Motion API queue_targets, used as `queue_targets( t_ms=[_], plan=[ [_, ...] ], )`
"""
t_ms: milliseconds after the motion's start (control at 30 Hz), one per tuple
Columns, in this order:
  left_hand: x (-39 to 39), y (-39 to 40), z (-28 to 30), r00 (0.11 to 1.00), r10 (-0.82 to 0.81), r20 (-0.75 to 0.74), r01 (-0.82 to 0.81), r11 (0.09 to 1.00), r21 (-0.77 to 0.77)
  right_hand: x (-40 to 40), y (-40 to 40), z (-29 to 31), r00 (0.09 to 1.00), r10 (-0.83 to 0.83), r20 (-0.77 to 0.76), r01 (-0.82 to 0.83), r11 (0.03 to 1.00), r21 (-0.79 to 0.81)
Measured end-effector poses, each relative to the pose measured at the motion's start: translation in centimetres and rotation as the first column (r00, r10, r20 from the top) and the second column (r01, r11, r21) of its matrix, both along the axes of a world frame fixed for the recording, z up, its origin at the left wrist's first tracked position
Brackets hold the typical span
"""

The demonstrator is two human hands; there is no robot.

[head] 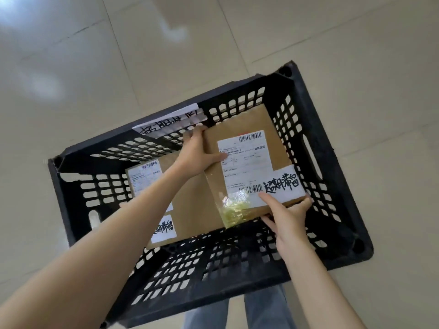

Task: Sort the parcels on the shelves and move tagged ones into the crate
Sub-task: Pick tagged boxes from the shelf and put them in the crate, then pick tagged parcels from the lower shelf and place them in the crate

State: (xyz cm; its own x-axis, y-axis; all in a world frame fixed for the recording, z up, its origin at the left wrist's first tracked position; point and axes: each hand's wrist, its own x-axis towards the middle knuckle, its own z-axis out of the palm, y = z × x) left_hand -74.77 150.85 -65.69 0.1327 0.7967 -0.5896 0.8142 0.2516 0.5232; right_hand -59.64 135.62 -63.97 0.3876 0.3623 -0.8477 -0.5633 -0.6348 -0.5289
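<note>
Both hands (197,153) (288,216) on one of two parcels (251,167) (187,210).

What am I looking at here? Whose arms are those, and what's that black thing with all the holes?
There is no machine here, just a person. The camera sits on their head and looks down, so you see their own two arms reaching out, and their jeans at the bottom edge.

The black thing is a plastic crate with holes in its walls, standing on a pale tiled floor. A white paper sign hangs on its far rim.

Both hands hold one brown cardboard parcel over the crate. The left hand grips its far left edge and the right hand grips its near corner. A white tag with black handwriting is stuck on it.

Another parcel already lies inside the crate, with a similar handwritten tag.
</note>
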Motion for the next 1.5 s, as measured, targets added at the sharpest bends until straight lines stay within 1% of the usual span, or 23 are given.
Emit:
queue_targets(
  t_ms=[100, 200, 267, 367, 467, 600, 700, 800, 867, 967, 1067, 1167, 1300, 1367, 1500],
  plan=[
    [0.5, 0.1, -3.0, 0.999, 0.038, -0.012, -0.037, 0.999, 0.014, 0.9, 1.2, -2.5, 1.000, 0.002, -0.020, -0.004, 0.998, -0.057],
    [1.5, 0.1, -5.2, 0.999, 0.004, -0.050, -0.001, 0.998, 0.058, 1.6, 2.4, -4.8, 0.998, -0.016, -0.053, 0.010, 0.994, -0.110],
    [2.2, 0.0, -6.3, 0.999, -0.010, -0.037, 0.012, 0.997, 0.078, 1.7, 2.7, -5.9, 0.997, -0.030, -0.072, 0.021, 0.992, -0.122],
    [2.8, -0.5, -7.2, 0.999, 0.040, -0.011, -0.038, 0.993, 0.107, 1.5, 2.6, -6.7, 0.995, -0.041, -0.086, 0.031, 0.992, -0.120],
    [2.7, -1.2, -7.4, 0.996, 0.089, 0.002, -0.088, 0.986, 0.139, 1.4, 2.4, -6.8, 0.993, -0.047, -0.106, 0.034, 0.992, -0.121],
    [2.6, -1.6, -6.6, 0.996, 0.092, 0.006, -0.092, 0.982, 0.163, 1.8, 2.5, -6.1, 0.990, -0.038, -0.135, 0.021, 0.992, -0.126],
    [3.4, -1.3, -5.6, 0.991, 0.132, -0.030, -0.125, 0.978, 0.169, 1.8, 2.7, -5.2, 0.994, -0.007, -0.110, -0.006, 0.993, -0.121],
    [4.4, -1.1, -3.6, 0.978, 0.184, -0.102, -0.166, 0.973, 0.161, 1.6, 2.9, -3.4, 0.996, 0.024, -0.083, -0.032, 0.995, -0.097],
    [5.0, -1.0, -1.5, 0.984, 0.150, -0.095, -0.132, 0.976, 0.174, 1.6, 3.1, -1.9, 0.997, 0.044, -0.060, -0.047, 0.997, -0.055],
    [5.6, -1.2, 2.7, 0.998, 0.039, -0.045, -0.029, 0.980, 0.197, 2.0, 3.2, 1.4, 0.997, 0.069, -0.033, -0.068, 0.998, 0.011],
    [6.4, -1.5, 8.4, 0.997, -0.066, 0.044, 0.055, 0.976, 0.211, 2.9, 2.7, 5.9, 0.997, 0.083, -0.011, -0.082, 0.995, 0.057],
    [7.3, -1.8, 14.9, 0.976, -0.179, 0.121, 0.141, 0.952, 0.273, 3.6, 1.6, 11.2, 0.996, 0.084, 0.036, -0.088, 0.988, 0.130],
    [9.3, -2.8, 24.2, 0.922, -0.334, 0.198, 0.242, 0.893, 0.380, 4.6, -0.5, 19.5, 0.995, -0.013, 0.097, -0.012, 0.967, 0.255],
    [11.0, -3.9, 28.9, 0.882, -0.414, 0.225, 0.290, 0.854, 0.433, 5.9, -2.0, 23.8, 0.983, -0.084, 0.160, 0.032, 0.952, 0.303],
    [16.1, -8.2, 37.8, 0.771, -0.575, 0.273, 0.377, 0.759, 0.531, 10.3, -6.7, 32.1, 0.908, -0.263, 0.327, 0.123, 0.911, 0.393]
  ],
)
